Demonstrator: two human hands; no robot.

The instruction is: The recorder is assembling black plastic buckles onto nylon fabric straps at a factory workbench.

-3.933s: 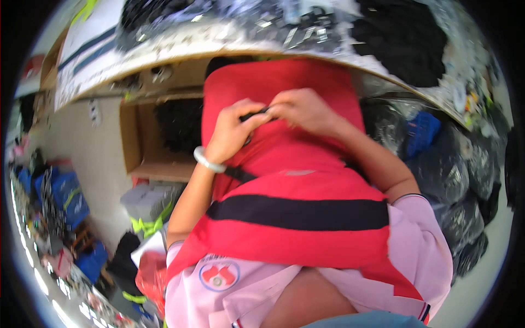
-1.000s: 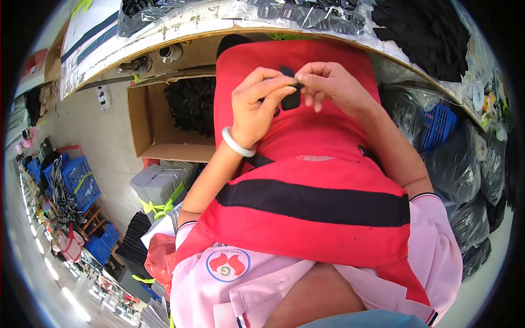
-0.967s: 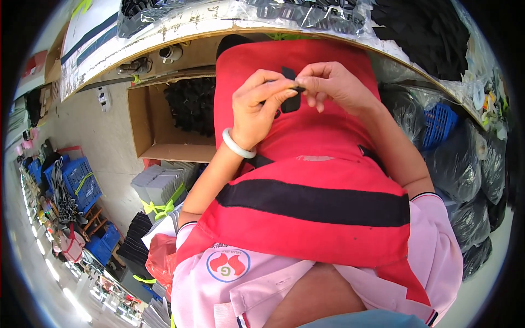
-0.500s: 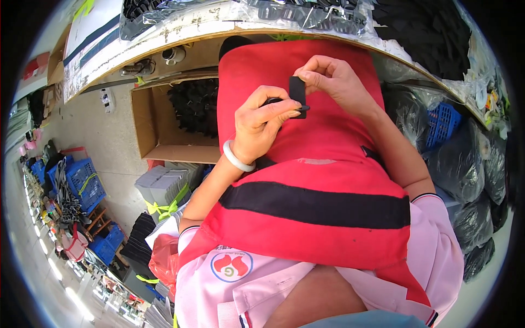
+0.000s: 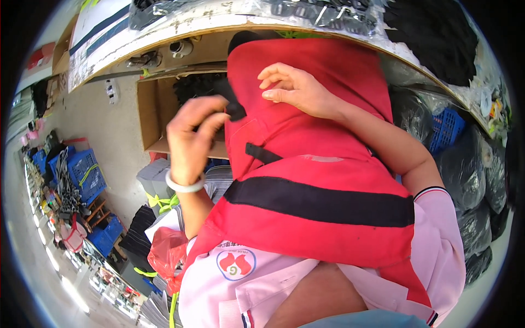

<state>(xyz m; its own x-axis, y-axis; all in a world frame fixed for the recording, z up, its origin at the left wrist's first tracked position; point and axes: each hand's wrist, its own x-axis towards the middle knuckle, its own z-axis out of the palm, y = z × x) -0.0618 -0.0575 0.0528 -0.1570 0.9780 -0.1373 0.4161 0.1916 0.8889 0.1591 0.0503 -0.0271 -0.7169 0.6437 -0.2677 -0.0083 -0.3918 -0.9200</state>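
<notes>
The left hand [image 5: 190,136] pinches a flat, blurred black piece [image 5: 236,111] between thumb and fingertips, over the left edge of the smooth red cloth apron [image 5: 317,131], near an open cardboard box [image 5: 149,115]. The right hand [image 5: 292,90] holds nothing visible, fingers loosely curled, thumb apart. 2 dark bands [image 5: 104,33] cross the scuffed white worktop's [image 5: 178,23] left corner; crinkled clear plastic [image 5: 328,16] lies along its near edge

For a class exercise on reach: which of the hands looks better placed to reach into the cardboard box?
Probably the left hand: it holds the black piece near the cardboard box, while the right hand looks empty, over the red apron.
</notes>
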